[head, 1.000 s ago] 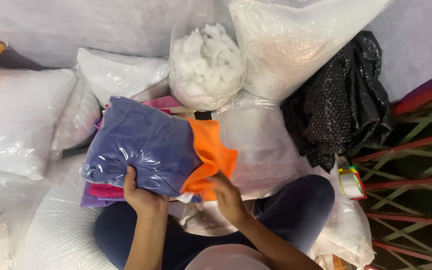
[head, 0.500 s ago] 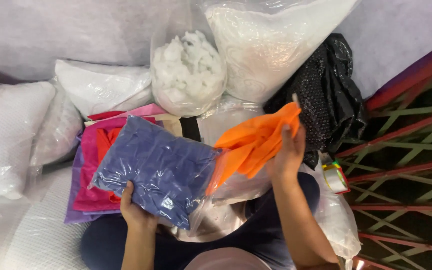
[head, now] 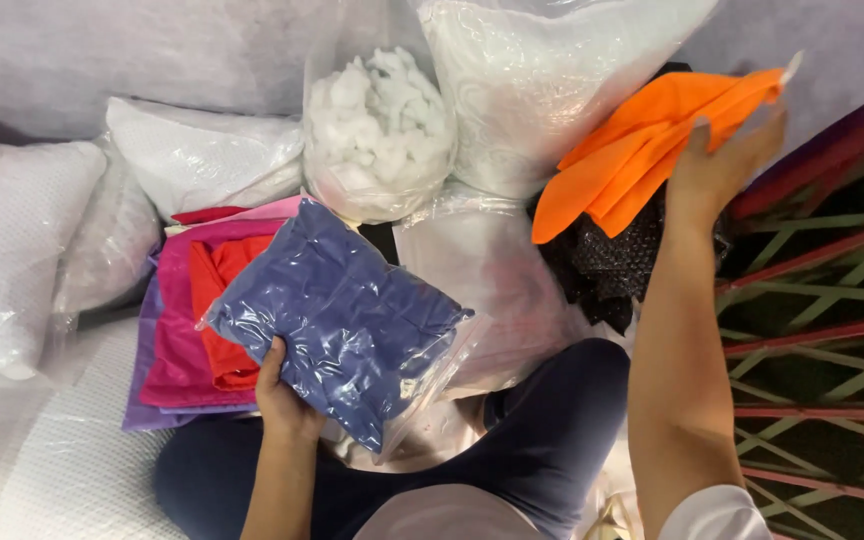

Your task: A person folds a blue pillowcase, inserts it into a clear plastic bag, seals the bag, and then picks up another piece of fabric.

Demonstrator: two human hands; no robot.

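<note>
My left hand [head: 287,395] grips the lower edge of a clear plastic bag holding folded purple-blue cloth [head: 337,315], tilted over my lap. My right hand [head: 722,165] is raised far to the upper right, holding a folded orange cloth [head: 632,150] above a black dotted fabric [head: 602,265]. Under the bag, to the left, lies a stack of folded cloths: red [head: 222,290], pink [head: 177,340] and lilac [head: 142,400].
A clear bag of white stuffing [head: 377,130] stands at the back centre, a large white bagged cushion [head: 542,70] beside it. More white bagged pillows [head: 12,240] lie at left. A red and green metal frame [head: 822,330] is at right.
My right hand pulled the orange cloth from beside the purple bag and carried it up and to the right. The left hand kept hold of the bag; the camera view shifted.
</note>
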